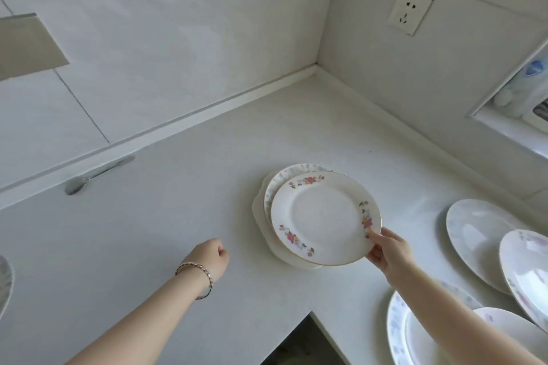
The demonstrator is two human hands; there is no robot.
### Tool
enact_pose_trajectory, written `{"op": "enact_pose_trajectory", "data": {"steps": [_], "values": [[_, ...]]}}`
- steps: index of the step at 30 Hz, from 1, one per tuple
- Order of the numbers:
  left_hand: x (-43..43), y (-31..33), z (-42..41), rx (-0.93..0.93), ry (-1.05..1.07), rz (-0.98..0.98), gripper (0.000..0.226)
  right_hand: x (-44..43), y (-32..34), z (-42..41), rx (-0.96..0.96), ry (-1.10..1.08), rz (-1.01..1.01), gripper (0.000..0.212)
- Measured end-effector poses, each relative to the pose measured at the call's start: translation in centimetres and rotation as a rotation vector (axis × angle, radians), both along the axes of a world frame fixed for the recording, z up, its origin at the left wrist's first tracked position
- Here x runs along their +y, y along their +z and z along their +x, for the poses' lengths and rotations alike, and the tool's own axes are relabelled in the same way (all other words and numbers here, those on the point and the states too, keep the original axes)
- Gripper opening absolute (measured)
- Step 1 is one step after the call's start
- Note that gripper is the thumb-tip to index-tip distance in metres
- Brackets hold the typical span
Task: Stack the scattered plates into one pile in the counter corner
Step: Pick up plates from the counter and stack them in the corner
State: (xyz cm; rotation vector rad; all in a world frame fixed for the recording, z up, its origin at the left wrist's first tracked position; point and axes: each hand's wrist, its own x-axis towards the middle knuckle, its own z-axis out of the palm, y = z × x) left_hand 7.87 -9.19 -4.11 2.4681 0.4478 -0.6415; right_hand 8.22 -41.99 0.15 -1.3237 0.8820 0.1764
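at the far left edge a part of one plate [4,281] shows on the counter [166,216], well apart from the others, and near the back wall lies a spoon [98,175]. the left grip [209,258], a bare hand with a bracelet [201,268] on the wrist, hovers over the counter with its fingers curled in, and it holds nothing. to the right of it is the pile [264,204], two or three plates lying one on another, in front of the counter corner [314,74] but not deep inside it. over the pile is the flowered plate [324,218], shifted a little to the right and the front, so it is not centred; i cannot tell if it already touches the plate below. the right grip [388,255] pinches its near right rim, thumb on top and fingers under. so the step in hand, i think, is laying this plate on the pile. the next move calls for lowering it gently, sliding it a bit left and back until the rims agree, and only then opening the fingers. further right several loose plates [477,234] wait near the counter edge, some overlapping each other, so the task seems not more than half done; the far left plate also needs to be fetched.
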Motion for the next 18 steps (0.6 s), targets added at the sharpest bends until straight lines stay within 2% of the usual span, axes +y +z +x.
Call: {"op": "enact_pose_trajectory", "data": {"steps": [6, 8, 12, 18], "values": [[-0.8, -0.4, 0.5, 0.007, 0.034, 0.025, 0.029, -0.9, -1.8, 1.0, 0.001, -0.035, 0.043, 0.01], [-0.9, -0.5, 0.5, 0.011, 0.045, 0.038, 0.029, -0.6, -1.8, 1.5, 0.001, 0.022, -0.1, 0.012], [-1.1, -0.8, 0.5, 0.031, 0.061, 0.037, 0.024, 0.1, -2.3, 2.0, 0.071, 0.309, -0.521, 0.027], [-1.2, -0.7, 0.6, 0.032, 0.077, 0.039, 0.027, 1.0, -2.4, 2.9, 0.172, 0.549, -0.774, 0.044]]}}
